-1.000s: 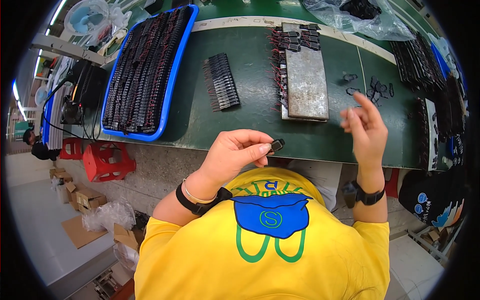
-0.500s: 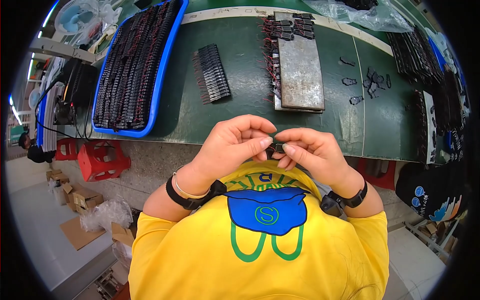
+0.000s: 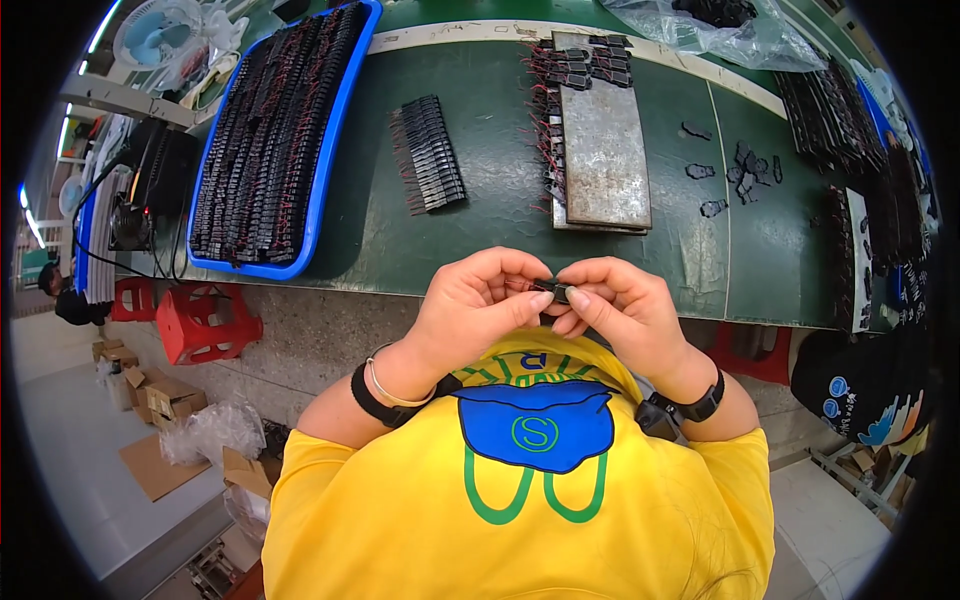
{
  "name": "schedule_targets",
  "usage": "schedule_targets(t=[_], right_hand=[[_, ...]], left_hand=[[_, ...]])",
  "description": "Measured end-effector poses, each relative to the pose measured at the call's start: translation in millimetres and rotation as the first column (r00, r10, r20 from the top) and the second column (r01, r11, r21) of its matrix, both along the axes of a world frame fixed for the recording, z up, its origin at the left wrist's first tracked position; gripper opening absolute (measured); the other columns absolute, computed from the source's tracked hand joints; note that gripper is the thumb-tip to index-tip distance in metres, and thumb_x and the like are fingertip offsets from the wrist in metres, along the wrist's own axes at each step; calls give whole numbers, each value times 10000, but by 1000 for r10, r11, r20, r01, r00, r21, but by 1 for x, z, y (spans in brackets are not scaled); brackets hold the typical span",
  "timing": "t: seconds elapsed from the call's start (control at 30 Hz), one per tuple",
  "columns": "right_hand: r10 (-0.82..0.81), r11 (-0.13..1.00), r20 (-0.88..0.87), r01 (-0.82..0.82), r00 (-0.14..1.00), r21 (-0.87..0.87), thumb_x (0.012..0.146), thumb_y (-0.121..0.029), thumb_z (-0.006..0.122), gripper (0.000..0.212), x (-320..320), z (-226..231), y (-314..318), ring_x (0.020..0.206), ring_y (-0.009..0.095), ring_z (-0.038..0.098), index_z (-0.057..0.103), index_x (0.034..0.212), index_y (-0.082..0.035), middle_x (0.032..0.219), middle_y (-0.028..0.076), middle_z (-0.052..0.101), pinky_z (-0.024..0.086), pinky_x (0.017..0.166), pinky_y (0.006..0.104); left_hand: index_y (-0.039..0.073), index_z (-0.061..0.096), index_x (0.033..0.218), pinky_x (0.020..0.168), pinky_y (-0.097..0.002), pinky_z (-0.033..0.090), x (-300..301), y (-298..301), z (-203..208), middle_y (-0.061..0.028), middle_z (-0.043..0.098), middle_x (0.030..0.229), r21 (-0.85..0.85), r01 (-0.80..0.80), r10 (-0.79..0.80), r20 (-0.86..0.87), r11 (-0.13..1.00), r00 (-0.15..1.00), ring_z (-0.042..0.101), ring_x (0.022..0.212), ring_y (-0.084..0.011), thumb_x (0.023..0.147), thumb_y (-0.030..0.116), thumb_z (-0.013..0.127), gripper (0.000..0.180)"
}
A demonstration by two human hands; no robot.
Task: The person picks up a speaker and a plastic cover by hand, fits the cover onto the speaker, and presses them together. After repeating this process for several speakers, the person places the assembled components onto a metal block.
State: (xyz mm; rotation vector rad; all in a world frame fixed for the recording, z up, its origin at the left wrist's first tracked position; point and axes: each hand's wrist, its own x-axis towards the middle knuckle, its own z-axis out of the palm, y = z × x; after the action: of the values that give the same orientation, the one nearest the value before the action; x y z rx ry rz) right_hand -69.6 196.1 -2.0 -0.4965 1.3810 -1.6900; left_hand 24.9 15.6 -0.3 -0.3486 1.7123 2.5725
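Between my fingertips, just in front of the table's near edge, is a small black part with thin red wires (image 3: 552, 288). My left hand (image 3: 482, 295) pinches its left, wired end. My right hand (image 3: 622, 300) grips its right end between thumb and fingers. Beyond my hands lies a stack of grey metal plates (image 3: 606, 160), with wired black parts (image 3: 575, 68) set along its far and left edges. A neat row of similar wired parts (image 3: 430, 152) rests farther left on the green table. Fingers partly cover the held part, so its details are hidden.
A blue tray (image 3: 318, 190) packed with wired black parts stands at the left. Loose flat black pieces (image 3: 745, 172) lie right of the plates. Clear plastic sheeting (image 3: 740, 35) is at the far right. Red stools (image 3: 205, 322) stand below the green table (image 3: 500, 130).
Both hands have lowered slightly, still pinching the part. More of it, with its red wires, now shows between the fingertips. The table's contents appear slightly lower in the picture.
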Motion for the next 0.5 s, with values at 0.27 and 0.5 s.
schedule_targets(t=[0.27,0.5], right_hand=[[37,999,-148,-38,988,-5,887,-9,572,197,-1,1,0,779,116,633,541,1075,45,911,88,641,521,695,236],[101,995,-11,-101,995,-3,870,3,589,191,-6,6,-1,751,98,621,557,1055,41,864,66,640,515,674,222]], left_hand=[[-18,564,1081,686,-215,523,0,-3,0,-60,629,909,-16,60,-59,56,998,997,615,789,-89,821,-21,648,273],[-21,550,1090,683,-217,525,1,-6,4,-65,629,917,42,112,-114,49,993,992,614,798,-96,823,-30,640,282]])
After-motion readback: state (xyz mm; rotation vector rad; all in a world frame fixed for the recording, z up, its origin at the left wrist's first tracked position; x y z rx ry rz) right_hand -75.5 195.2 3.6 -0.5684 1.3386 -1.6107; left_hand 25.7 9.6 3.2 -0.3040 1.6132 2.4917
